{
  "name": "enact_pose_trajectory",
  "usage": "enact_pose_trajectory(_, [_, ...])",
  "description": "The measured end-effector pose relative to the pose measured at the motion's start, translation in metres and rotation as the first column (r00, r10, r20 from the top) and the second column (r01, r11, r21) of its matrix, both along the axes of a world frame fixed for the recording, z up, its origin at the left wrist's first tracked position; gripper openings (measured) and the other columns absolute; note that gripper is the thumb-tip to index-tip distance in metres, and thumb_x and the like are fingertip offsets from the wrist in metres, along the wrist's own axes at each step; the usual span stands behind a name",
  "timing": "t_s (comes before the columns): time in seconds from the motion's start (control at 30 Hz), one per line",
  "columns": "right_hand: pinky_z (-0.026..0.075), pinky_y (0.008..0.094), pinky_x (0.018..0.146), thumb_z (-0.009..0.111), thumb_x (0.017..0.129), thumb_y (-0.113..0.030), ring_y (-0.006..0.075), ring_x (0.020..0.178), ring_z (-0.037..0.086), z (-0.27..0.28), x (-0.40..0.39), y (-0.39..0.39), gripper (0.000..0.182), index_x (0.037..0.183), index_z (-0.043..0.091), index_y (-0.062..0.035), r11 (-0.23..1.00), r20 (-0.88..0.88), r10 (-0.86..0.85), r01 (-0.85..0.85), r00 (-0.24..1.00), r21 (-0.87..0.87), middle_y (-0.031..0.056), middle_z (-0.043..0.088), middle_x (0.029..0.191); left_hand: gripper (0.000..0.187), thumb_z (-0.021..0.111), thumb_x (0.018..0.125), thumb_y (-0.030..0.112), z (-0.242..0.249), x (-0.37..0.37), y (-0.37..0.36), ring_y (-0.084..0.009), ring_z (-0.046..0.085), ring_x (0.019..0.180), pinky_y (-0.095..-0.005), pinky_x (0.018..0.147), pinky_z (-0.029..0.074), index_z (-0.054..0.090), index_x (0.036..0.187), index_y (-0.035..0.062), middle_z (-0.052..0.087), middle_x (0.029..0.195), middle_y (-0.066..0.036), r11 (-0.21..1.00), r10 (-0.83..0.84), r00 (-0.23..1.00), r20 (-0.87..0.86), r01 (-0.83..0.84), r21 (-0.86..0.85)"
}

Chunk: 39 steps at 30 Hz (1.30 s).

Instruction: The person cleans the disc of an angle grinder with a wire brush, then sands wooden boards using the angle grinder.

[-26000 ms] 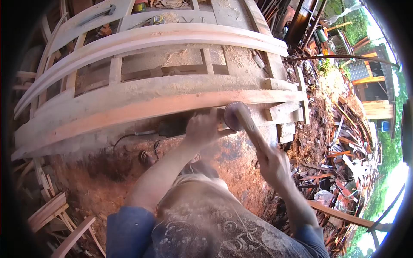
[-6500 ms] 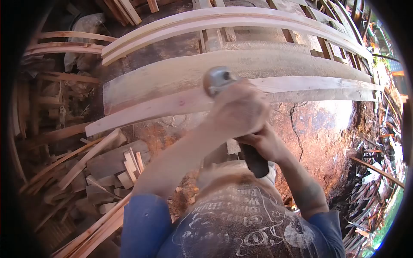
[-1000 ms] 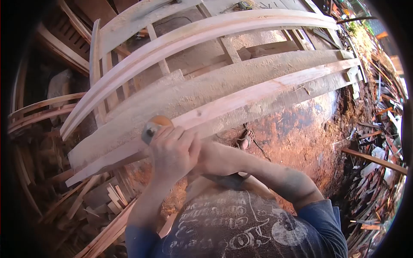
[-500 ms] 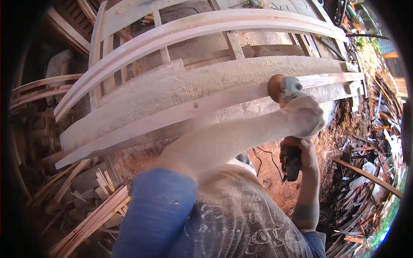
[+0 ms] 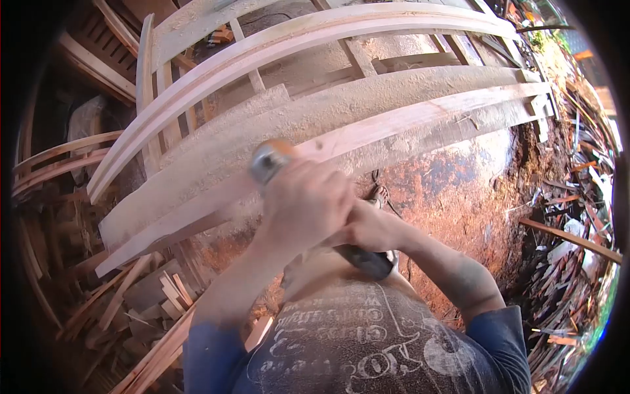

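Observation:
An angle grinder [image 5: 268,164] with a tan-orange disc is in both my hands, its metal head slightly blurred. My left hand [image 5: 307,200] is wrapped round the front part just behind the head. My right hand [image 5: 367,225] grips the body farther back, where the dark rear end [image 5: 371,262] sticks out near my shirt. The disc lies at the upper edge of a long curved wooden strip [image 5: 387,128]; whether it touches cannot be made out. Behind that strip lies a wide, dust-covered curved board [image 5: 367,92].
A second curved wooden piece [image 5: 262,52] spans the slatted wooden frame [image 5: 357,59] beyond. Offcuts [image 5: 147,299] pile up at the lower left. Scrap wood and litter [image 5: 564,262] cover the ground at right. A thin cord [image 5: 394,209] hangs beside the reddish ground.
Both hands and the grinder have moved left along the curved strip, from near its right end to left of its middle. My right arm now reaches across in front of my body.

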State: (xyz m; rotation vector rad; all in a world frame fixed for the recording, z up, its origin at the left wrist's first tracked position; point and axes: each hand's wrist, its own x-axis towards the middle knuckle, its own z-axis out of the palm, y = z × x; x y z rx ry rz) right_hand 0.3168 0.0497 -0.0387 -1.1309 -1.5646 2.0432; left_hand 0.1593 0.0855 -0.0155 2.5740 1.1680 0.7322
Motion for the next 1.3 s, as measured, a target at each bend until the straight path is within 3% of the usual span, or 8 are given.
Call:
enact_pose_trajectory(0.27, [0.052,0.0428,0.091,0.075,0.081,-0.035,0.0383,0.104,0.067,-0.008,-0.037,-0.013,0.053,0.119,0.064,0.0003,0.99,0.12,0.116,-0.124,0.986,0.064,0.0248,0.069,0.109,0.018,0.071,0.081,0.017,0.015,-0.046,-0.026,-0.0251,0.061,0.062,-0.039,0.067,0.05,0.062,0.067,0.0098,0.059,0.066,-0.006,0.995,0.093,0.993,-0.072,-0.09,0.047])
enact_pose_trajectory(0.37, [0.053,0.0418,0.092,0.071,0.084,-0.029,0.0339,0.105,0.067,0.016,0.005,-0.032,0.046,0.119,0.065,0.0007,0.999,0.159,-0.033,0.04,0.987,-0.037,0.0223,0.07,0.108,0.018,0.069,0.079,0.019,-0.008,-0.001,-0.023,-0.0213,0.06,0.061,-0.0386,0.066,0.05,0.061,0.065,0.0115,0.059,0.065,-0.004,0.992,-0.117,0.993,0.016,0.116,0.039])
enact_pose_trajectory(0.53, [0.057,0.0345,0.059,0.074,0.077,-0.009,0.0211,0.064,0.067,0.004,0.07,-0.068,0.02,0.091,0.069,0.0039,0.771,0.188,-0.567,0.597,0.802,-0.221,0.01,0.068,0.076,0.017,0.066,0.076,0.02,-0.013,0.093,0.006,-0.0172,0.065,0.056,-0.0336,0.064,0.053,0.07,0.06,0.0158,0.068,0.062,-0.002,0.894,-0.448,0.894,0.031,0.447,0.028])
enact_pose_trajectory(0.73, [0.056,0.0342,0.055,0.072,0.079,-0.012,0.0219,0.059,0.066,0.014,0.086,-0.055,0.02,0.091,0.067,0.0042,0.534,0.211,-0.761,0.776,0.614,-0.335,0.0114,0.068,0.074,0.017,0.061,0.089,0.022,-0.036,0.157,0.043,-0.0187,0.056,0.056,-0.0344,0.064,0.052,0.066,0.078,0.0099,0.061,0.067,-0.004,0.788,-0.616,0.788,-0.023,0.616,-0.007])
enact_pose_trajectory(0.77, [0.056,0.0341,0.055,0.071,0.08,-0.013,0.0218,0.058,0.066,0.014,0.078,-0.051,0.021,0.091,0.067,0.0043,0.546,0.219,-0.751,0.773,0.623,-0.324,0.0116,0.068,0.075,0.018,0.06,0.093,0.023,-0.007,0.14,0.048,-0.0191,0.054,0.057,-0.0341,0.065,0.051,0.065,0.083,0.0082,0.06,0.069,-0.004,0.771,-0.636,0.755,-0.159,0.629,-0.096])
enact_pose_trajectory(1.03, [0.057,0.0326,0.069,0.074,0.082,-0.014,0.0181,0.076,0.069,0.008,-0.016,-0.031,0.025,0.099,0.07,0.0041,0.95,0.137,-0.28,0.295,0.95,-0.105,0.0104,0.071,0.086,0.016,0.07,0.081,0.023,-0.029,-0.003,0.007,-0.0172,0.06,0.061,-0.0354,0.069,0.05,0.067,0.069,0.0125,0.062,0.063,-0.003,0.968,-0.236,0.971,0.028,0.232,0.097])
enact_pose_trajectory(1.17, [0.053,0.04,0.089,0.071,0.086,-0.031,0.0315,0.101,0.069,-0.004,-0.071,-0.016,0.047,0.121,0.063,-0.0007,0.998,0.072,0.047,-0.049,0.996,0.025,0.021,0.072,0.104,0.021,0.073,0.082,0.019,0.001,-0.074,-0.015,-0.0236,0.059,0.062,-0.0377,0.067,0.048,0.062,0.066,0.009,0.059,0.064,-0.006,0.998,-0.003,0.998,0.058,0.0,0.065])
enact_pose_trajectory(1.3, [0.052,0.0425,0.089,0.074,0.083,-0.036,0.0374,0.103,0.068,-0.009,-0.092,-0.013,0.055,0.124,0.061,-0.0013,0.986,0.16,0.127,-0.143,0.979,0.091,0.0245,0.07,0.107,0.023,0.074,0.081,0.015,0.017,-0.098,-0.033,-0.0285,0.059,0.065,-0.0405,0.065,0.046,0.059,0.065,0.0062,0.056,0.065,-0.009,0.982,0.187,0.98,-0.063,-0.186,0.015])
